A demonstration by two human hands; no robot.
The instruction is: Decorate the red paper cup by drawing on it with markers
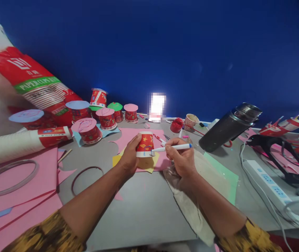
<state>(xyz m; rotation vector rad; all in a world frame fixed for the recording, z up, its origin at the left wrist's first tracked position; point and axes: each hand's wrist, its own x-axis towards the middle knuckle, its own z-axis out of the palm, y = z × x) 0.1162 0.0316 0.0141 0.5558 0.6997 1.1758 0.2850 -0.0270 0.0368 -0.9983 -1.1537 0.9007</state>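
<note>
A red paper cup (146, 141) with gold stars and a white rim at its lower end is gripped at its left side by my left hand (129, 157). My right hand (182, 157) pinches a white marker pen (171, 147) with a blue end. The pen's tip meets the cup's lower right part, close to the rim; whether it touches cannot be made out. Under the cup lie a pink paper sheet (124, 134) and a yellow paper piece (116, 161). A cream cloth (191, 206) lies beneath my right forearm.
Several red cups with coloured paper discs, one a pink disc (84, 125), stand at the back left. A stack of white cups (20, 148) lies at left. Rightward are a black thermos bottle (225, 129), a power strip (269, 185) with cables and a black strapped frame (280, 161).
</note>
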